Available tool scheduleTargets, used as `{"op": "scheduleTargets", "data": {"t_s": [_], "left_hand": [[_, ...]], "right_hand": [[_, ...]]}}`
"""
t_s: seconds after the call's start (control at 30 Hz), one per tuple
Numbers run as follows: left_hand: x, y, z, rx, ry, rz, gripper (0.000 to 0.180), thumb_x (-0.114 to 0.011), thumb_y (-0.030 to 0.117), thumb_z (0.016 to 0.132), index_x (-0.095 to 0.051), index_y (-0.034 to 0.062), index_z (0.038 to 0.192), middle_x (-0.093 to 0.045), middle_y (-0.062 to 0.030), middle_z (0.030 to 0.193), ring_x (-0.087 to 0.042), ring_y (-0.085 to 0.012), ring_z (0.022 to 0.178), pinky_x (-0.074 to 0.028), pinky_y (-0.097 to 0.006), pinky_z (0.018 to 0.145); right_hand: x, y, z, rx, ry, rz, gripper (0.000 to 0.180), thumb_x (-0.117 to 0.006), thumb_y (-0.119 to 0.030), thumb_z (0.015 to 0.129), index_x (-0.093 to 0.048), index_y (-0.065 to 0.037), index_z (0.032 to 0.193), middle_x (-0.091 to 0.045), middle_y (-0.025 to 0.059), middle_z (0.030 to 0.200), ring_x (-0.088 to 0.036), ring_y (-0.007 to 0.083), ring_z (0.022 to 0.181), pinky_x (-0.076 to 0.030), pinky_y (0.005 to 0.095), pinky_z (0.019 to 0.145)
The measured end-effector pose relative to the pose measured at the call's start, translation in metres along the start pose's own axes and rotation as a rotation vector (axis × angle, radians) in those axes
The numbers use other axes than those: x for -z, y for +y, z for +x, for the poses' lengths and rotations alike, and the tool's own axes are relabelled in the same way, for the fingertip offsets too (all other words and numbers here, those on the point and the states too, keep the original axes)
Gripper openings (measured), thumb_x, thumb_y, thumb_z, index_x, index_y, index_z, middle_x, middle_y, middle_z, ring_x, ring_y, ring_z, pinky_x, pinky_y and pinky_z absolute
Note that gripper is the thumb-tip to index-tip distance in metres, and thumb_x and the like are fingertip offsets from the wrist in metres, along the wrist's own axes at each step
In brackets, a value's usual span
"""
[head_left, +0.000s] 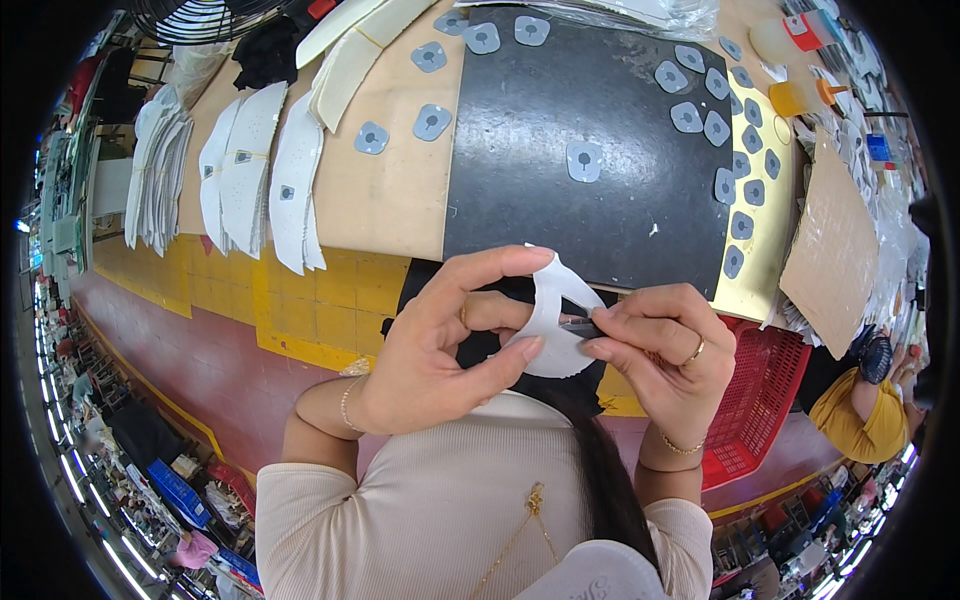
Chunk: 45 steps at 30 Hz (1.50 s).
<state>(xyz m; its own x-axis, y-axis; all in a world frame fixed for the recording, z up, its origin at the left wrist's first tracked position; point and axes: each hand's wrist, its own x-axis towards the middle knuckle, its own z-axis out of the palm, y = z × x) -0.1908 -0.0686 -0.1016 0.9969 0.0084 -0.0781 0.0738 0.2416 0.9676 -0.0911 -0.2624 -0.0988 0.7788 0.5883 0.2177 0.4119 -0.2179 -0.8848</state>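
1. Now my left hand (430,345) pinches the white curved cut piece (552,325), fingers closed on it, above the bench (390,200) edge.
2. My right hand (665,350) presses a small grey patch (578,325) onto it, fingertips closed.
3. I judge the sticking step underway; next calls for firm, aligned pressure.
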Motion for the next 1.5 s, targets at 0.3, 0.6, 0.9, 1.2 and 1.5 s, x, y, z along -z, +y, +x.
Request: {"op": "scheduleTargets", "data": {"t_s": [0.3, 0.6, 0.9, 1.2, 1.5], "left_hand": [[-0.003, -0.002, -0.001, 0.039, 0.016, -0.181, 0.057, -0.054, -0.01, 0.093, -0.033, 0.0031, 0.144, -0.062, -0.017, 0.122, -0.062, -0.0187, 0.114, -0.049, -0.03, 0.094], [0.004, -0.005, -0.004, 0.143, 0.081, 0.062, 0.034, -0.059, -0.008, 0.092, -0.058, -0.0014, 0.125, -0.057, -0.0112, 0.118, -0.061, -0.0132, 0.096, -0.05, -0.025, 0.085], [-0.003, -0.022, -0.003, -0.223, 0.165, -0.033, 0.036, -0.062, -0.015, 0.086, -0.054, -0.0021, 0.119, -0.056, -0.0134, 0.111, -0.063, -0.022, 0.111, -0.052, -0.029, 0.093], [-0.006, -0.018, -0.005, -0.157, 0.133, -0.199, 0.054, -0.057, -0.015, 0.09, -0.04, -0.0001, 0.139, -0.054, -0.0219, 0.133, -0.06, -0.025, 0.119, -0.052, -0.032, 0.099], [-0.003, -0.01, -0.004, -0.022, 0.089, -0.223, 0.051, -0.054, -0.012, 0.093, -0.039, -0.0022, 0.141, -0.051, -0.0232, 0.137, -0.056, -0.0243, 0.123, -0.05, -0.033, 0.102]], "right_hand": [[0.011, 0.003, -0.007, -0.01, 0.156, 0.057, 0.023, -0.084, 0.0, 0.066, -0.076, -0.002, 0.087, -0.066, 0.009, 0.087, -0.065, 0.0152, 0.072, -0.05, 0.0248, 0.06], [-0.003, 0.011, -0.011, -0.147, 0.081, 0.076, 0.03, -0.084, 0.0, 0.066, -0.076, -0.002, 0.095, -0.066, 0.0064, 0.089, -0.062, 0.0135, 0.076, -0.05, 0.0253, 0.063], [-0.015, 0.0, -0.006, -0.019, 0.073, 0.025, 0.03, -0.084, -0.002, 0.067, -0.076, -0.003, 0.095, -0.065, 0.0067, 0.091, -0.064, 0.0158, 0.075, -0.05, 0.0258, 0.062], [-0.018, -0.001, -0.004, 0.068, 0.137, -0.079, 0.034, -0.085, -0.005, 0.066, -0.075, -0.005, 0.099, -0.064, 0.0063, 0.091, -0.064, 0.0151, 0.073, -0.052, 0.0257, 0.059], [-0.021, 0.0, -0.005, 0.145, 0.21, -0.172, 0.036, -0.086, -0.006, 0.063, -0.075, -0.006, 0.097, -0.066, 0.0048, 0.088, -0.064, 0.0162, 0.072, -0.05, 0.0262, 0.058]]}}
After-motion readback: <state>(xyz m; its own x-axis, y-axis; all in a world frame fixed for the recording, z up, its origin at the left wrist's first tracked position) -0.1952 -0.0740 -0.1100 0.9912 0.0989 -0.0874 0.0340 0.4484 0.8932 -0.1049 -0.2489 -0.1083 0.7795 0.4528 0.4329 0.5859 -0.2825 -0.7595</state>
